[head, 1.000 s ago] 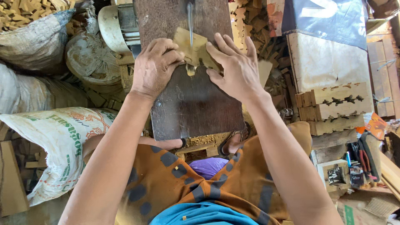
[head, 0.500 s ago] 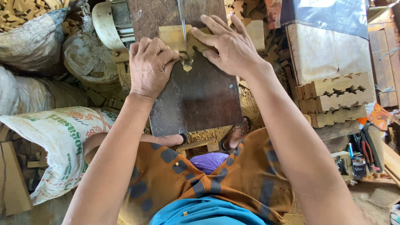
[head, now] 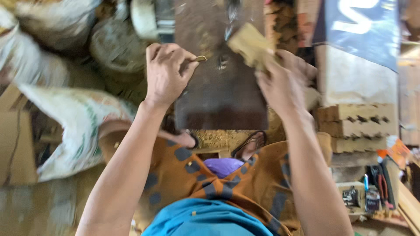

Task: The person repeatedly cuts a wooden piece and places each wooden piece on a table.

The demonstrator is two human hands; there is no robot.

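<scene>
My right hand [head: 280, 81] grips a flat pale wooden piece [head: 250, 45] and holds it tilted just right of the thin upright saw blade [head: 230, 19], which is blurred. My left hand [head: 165, 74] is closed on a small wood offcut [head: 199, 58] that pokes out between thumb and fingers. Both hands hover over the dark worn saw table [head: 221, 91]. The blade's slot [head: 224, 62] shows between the hands.
Woven sacks [head: 74, 122] lie at the left. Stacks of cut notched wooden blocks [head: 356, 120] stand at the right under a blue board [head: 361, 30]. Pliers and small tools [head: 378, 188] sit at the lower right. Sawdust and sandalled feet [head: 249, 146] are below the table.
Both hands pressed one wooden piece against the blade. Now they have come apart: the right hand has lifted the larger piece to the right, the left has drawn back with a small offcut.
</scene>
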